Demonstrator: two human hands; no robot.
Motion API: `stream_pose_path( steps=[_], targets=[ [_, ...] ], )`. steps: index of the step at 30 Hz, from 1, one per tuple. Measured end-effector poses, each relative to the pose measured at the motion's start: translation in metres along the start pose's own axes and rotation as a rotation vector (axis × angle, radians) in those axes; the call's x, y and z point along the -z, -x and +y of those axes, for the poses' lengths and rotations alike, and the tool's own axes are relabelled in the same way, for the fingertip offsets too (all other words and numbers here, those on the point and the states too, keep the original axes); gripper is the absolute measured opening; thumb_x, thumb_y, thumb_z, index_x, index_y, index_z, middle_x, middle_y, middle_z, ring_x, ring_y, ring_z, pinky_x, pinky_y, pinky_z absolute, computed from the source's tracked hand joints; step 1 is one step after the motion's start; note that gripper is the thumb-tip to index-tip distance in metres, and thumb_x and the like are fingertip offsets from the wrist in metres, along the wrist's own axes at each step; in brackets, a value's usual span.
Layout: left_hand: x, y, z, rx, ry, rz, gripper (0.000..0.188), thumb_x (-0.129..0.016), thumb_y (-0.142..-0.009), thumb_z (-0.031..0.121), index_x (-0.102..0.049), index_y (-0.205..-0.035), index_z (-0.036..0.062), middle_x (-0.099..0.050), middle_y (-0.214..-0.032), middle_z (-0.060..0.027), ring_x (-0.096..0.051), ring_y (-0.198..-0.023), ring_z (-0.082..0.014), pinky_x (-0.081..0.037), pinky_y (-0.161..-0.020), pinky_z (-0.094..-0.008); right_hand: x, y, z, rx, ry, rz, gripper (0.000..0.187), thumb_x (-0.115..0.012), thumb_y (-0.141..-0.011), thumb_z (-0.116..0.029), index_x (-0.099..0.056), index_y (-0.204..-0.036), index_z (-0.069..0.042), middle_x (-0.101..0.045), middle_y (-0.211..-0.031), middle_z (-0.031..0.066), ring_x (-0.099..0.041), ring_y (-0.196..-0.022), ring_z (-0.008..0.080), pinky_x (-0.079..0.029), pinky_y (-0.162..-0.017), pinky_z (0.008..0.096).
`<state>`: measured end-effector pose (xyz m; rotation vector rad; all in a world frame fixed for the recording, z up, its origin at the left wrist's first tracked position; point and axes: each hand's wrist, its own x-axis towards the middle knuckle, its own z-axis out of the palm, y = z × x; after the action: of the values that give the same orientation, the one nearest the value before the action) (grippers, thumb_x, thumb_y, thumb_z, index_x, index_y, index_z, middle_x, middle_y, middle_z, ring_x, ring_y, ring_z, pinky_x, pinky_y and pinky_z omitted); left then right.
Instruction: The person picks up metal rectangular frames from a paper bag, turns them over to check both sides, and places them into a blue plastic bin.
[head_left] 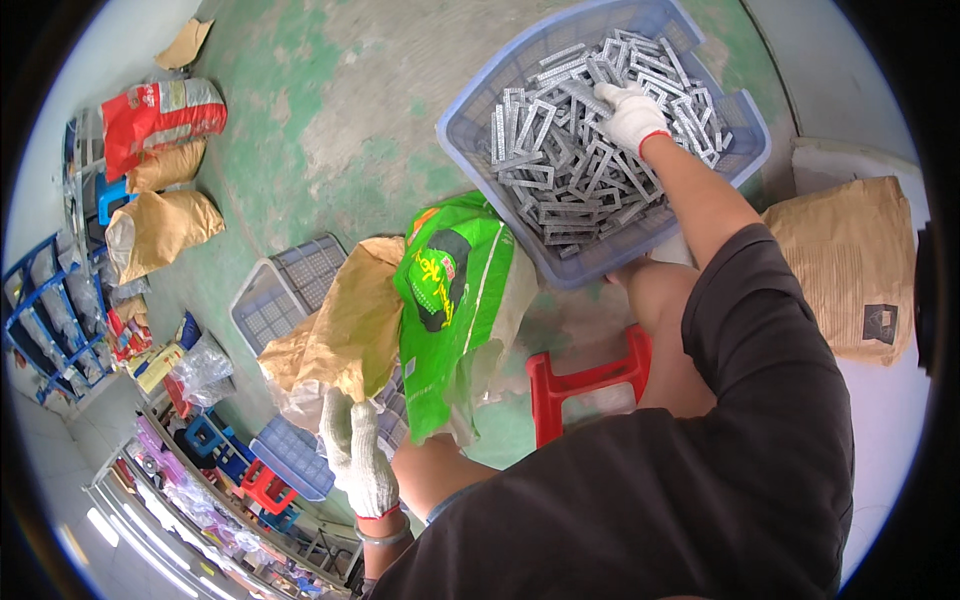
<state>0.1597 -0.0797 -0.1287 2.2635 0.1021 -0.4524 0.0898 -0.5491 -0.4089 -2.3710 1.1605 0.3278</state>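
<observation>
A blue plastic basket (487, 188) at the upper right holds a heap of grey rectangular metal frames (590, 180). My right hand (633, 115), in a white knit glove with a red cuff, reaches into the heap with its fingers closed around some of the frames; the fingertips are partly hidden. At the lower left, my left hand (357, 455), gloved the same way, pinches the near edge of a brown paper sack (345, 310). A green printed sack (450, 300) stands against the brown one, between it and the basket. What the sacks contain is hidden.
A red plastic stool (585, 382) stands by my legs. Behind the brown sack is a grey crate (265, 300). A large paper sack (850, 265) leans at the right wall. More sacks (165, 225) and racks line the left side; a blue crate (292, 455) lies lower left.
</observation>
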Motion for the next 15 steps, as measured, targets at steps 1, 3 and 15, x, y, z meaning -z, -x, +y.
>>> stream_pose_path(
  steps=[1,3,15],
  targets=[
    [0.001,0.002,0.001,-0.017,0.008,-0.002,0.038,-0.058,-0.096,0.007,-0.054,-0.131,-0.0076,-0.047,-0.143,-0.0168,-0.046,-0.131,-0.0240,-0.037,-0.108,-0.0346,0.009,0.004,0.002,-0.032,-0.029,0.004,0.051,-0.074,-0.079,-0.023,-0.061,-0.128,-0.027,-0.056,-0.131,0.0172,-0.060,-0.114,0.0357,-0.047,-0.101,0.0371],
    [0.002,0.004,0.000,-0.057,0.029,-0.012,0.035,-0.059,-0.095,0.005,-0.057,-0.130,-0.0030,-0.049,-0.142,-0.0176,-0.047,-0.130,-0.0260,-0.038,-0.107,-0.0358,-0.001,-0.006,0.037,-0.028,-0.386,0.068,0.054,-0.076,-0.076,-0.020,-0.062,-0.128,-0.021,-0.062,-0.127,0.0160,-0.062,-0.114,0.0306,-0.047,-0.100,0.0324],
    [0.008,0.055,0.040,-0.623,-0.236,-0.116,0.027,-0.059,-0.093,0.004,-0.065,-0.119,0.0076,-0.059,-0.127,-0.0162,-0.053,-0.121,-0.0328,-0.042,-0.104,-0.0415,0.099,0.145,-0.001,0.192,-2.127,-0.523,0.055,-0.063,-0.089,-0.007,-0.042,-0.139,-0.009,-0.063,-0.112,0.0270,-0.067,-0.078,0.0242,-0.055,-0.055,0.0289]
  ],
)
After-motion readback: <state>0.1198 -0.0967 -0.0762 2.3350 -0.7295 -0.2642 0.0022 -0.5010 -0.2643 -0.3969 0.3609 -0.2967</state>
